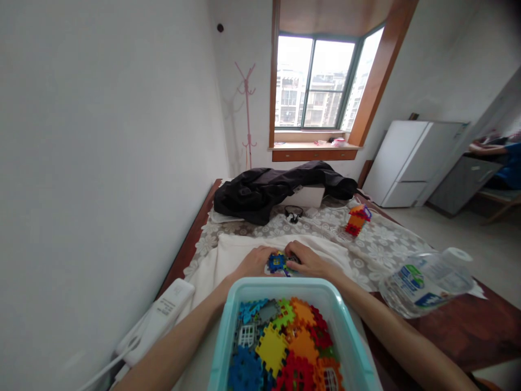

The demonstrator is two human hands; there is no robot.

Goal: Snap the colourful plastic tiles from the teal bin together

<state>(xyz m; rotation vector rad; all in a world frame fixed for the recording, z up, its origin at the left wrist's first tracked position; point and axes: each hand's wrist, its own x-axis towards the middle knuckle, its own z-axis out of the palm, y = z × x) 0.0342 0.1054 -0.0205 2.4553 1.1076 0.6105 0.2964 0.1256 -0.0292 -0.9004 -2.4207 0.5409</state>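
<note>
My left hand (255, 262) and my right hand (306, 259) meet on a white cloth (240, 247) just beyond a light blue bin (228, 320). Both hands curl around a small cluster of interlocking plastic pieces, its blue piece (277, 262) showing between the fingers. The bin sits close to me between my forearms and holds several toothed plastic tiles (285, 342) in yellow, orange, red, blue, green and grey.
A finished orange and red block model (357, 219) stands on the lace cover to the right. A plastic water bottle (427, 282) lies at the right edge, a white remote (163, 317) at the left. Black clothing (268, 190) lies farther back. A person sits at far right (504, 163).
</note>
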